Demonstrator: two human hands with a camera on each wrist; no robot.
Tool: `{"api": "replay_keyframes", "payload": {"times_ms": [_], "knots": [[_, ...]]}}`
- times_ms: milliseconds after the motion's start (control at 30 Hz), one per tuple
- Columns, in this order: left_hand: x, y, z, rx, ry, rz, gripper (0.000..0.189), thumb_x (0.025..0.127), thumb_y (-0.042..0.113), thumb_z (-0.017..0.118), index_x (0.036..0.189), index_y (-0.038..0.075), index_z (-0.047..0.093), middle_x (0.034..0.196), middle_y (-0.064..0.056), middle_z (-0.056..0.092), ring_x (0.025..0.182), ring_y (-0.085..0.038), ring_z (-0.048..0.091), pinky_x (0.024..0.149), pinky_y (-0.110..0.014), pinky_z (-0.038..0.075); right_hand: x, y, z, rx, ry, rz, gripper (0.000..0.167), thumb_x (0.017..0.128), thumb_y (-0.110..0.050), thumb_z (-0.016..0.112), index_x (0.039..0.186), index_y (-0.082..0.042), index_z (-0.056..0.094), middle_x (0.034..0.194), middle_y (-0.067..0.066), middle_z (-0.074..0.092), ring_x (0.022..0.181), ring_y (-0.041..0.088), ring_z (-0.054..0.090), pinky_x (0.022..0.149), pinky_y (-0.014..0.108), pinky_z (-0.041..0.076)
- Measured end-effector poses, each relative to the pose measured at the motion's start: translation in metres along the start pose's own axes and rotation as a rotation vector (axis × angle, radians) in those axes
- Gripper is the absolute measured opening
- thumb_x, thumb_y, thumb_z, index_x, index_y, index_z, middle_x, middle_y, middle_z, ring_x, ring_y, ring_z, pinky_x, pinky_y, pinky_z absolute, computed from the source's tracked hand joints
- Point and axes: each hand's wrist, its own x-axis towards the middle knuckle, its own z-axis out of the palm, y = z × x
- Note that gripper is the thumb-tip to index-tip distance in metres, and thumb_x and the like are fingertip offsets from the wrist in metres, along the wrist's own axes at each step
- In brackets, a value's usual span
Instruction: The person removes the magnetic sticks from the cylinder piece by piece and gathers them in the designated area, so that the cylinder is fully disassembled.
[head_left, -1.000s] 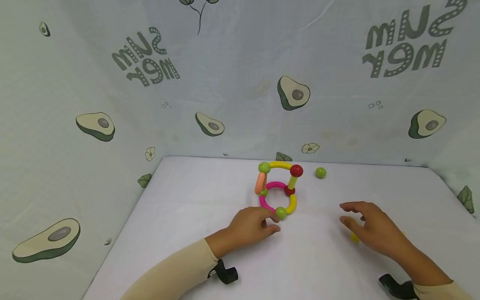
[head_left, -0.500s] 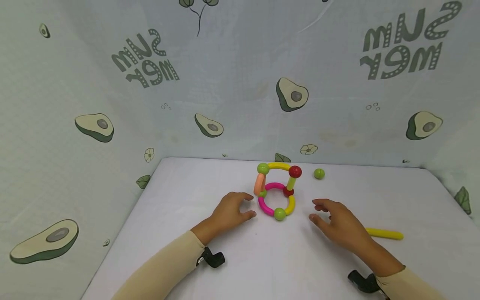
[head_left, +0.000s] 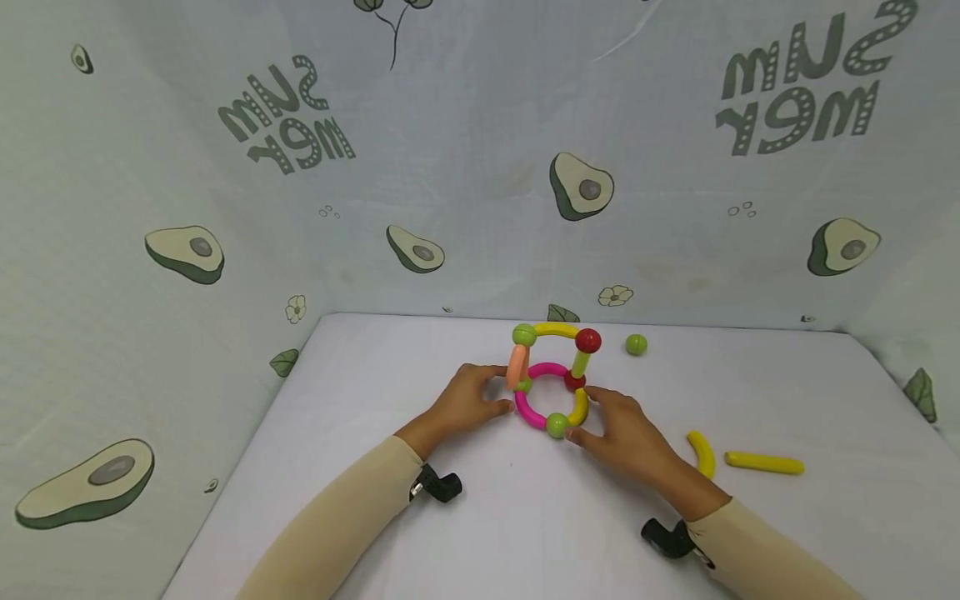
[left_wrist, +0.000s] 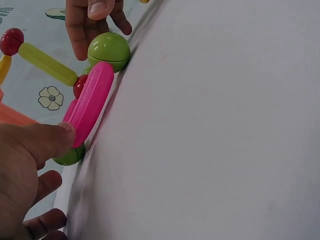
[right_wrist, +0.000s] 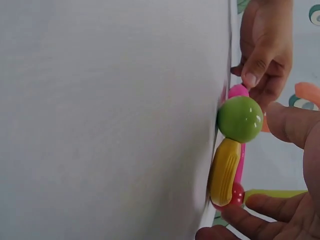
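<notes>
head view: i see the ball-and-rod frame on the white tabletop, toward the far edge, a bit left of midway between the side edges. its base ring lies flat; a peach rod and a lime rod rise from it to an upper green ball and an upper red ball, with a yellow bar across the top. left hand is at the frame's left side, fingers spread, thumb on the pink rod per the left wrist cam; i can't tell if its index touches the peach rod. right hand is at the right side, thumb and fingers spread either side of the ring's yellow arc, index at the lower red ball; i can't tell if the thumb touches the near green ball. loose green ball sits near the far edge, right of the frame. toward the right edge: a loose yellow curve, partly hidden by the right wrist, and a straight yellow rod just beside it. both sleeves beige, black mount at each wrist.
</notes>
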Motion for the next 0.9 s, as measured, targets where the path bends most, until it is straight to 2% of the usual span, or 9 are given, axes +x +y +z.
{"api": "replay_keyframes", "payload": {"times_ms": [167,500,700,900], "knots": [[0.004,-0.002,0.002,0.017,-0.009,0.010,0.049,0.091,0.025,0.077,0.138,0.016,0.065,0.129,0.000,0.066,0.122,-0.024,0.051,0.102,-0.042,0.047,0.008,-0.005,0.005,0.005,0.009,0.008,0.086,0.084,-0.032,0.085,0.149,0.007,0.043,0.144,0.029,0.050,0.132,0.047,0.045,0.095,0.061,0.051],[0.007,0.004,0.002,0.026,0.004,0.013,0.047,0.091,0.022,0.077,0.136,0.012,0.067,0.125,-0.002,0.068,0.122,-0.026,0.051,0.102,-0.045,0.047,0.014,-0.006,0.009,-0.047,0.027,-0.043,0.088,0.079,-0.036,0.090,0.142,0.009,0.049,0.139,0.029,0.052,0.126,0.045,0.048,0.094,0.060,0.052],[0.005,0.004,0.003,0.029,0.004,0.016,0.047,0.091,0.023,0.077,0.135,0.013,0.067,0.126,-0.002,0.068,0.123,-0.027,0.051,0.103,-0.045,0.045,0.015,-0.008,0.007,-0.061,0.012,-0.036,0.087,0.079,-0.036,0.090,0.142,0.009,0.049,0.138,0.029,0.052,0.125,0.044,0.048,0.094,0.059,0.052],[0.001,0.005,0.002,0.032,0.004,0.040,0.041,0.091,0.021,0.077,0.131,0.015,0.069,0.121,0.002,0.069,0.121,-0.027,0.051,0.102,-0.045,0.045,0.016,-0.005,0.004,-0.079,-0.016,-0.042,0.080,0.081,-0.034,0.088,0.142,0.003,0.053,0.141,0.027,0.052,0.127,0.044,0.048,0.096,0.060,0.051]]}}
